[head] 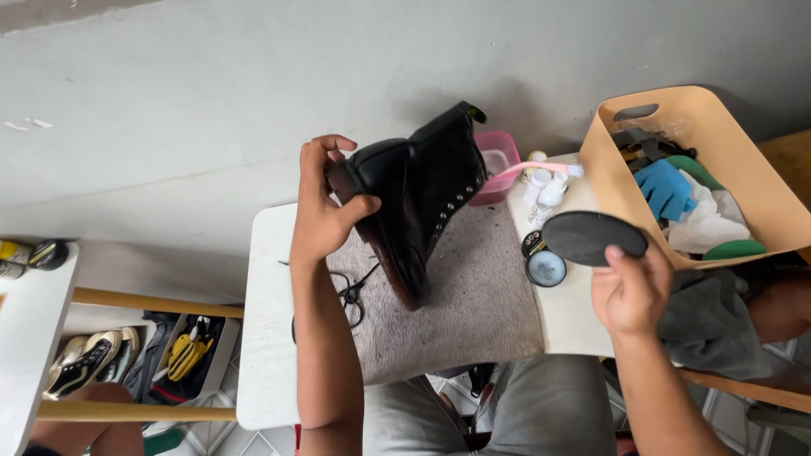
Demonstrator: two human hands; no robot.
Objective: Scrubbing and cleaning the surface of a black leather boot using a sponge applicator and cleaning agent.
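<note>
My left hand is clamped on the black boot propped on the grey mat; right hand pinches a dark round pad. The boot's balanced on edge, so it might tip.

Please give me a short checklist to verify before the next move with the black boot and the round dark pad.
1. Left hand grips black leather boot at the toe: ok.
2. Right hand holds round dark pad: ok.
3. Boot heel rests on grey cloth mat: ok.
4. Open polish tin within reach: ok.
5. Loose black lace clear of boot: cannot tell.
6. Polish on pad: cannot tell.
</note>
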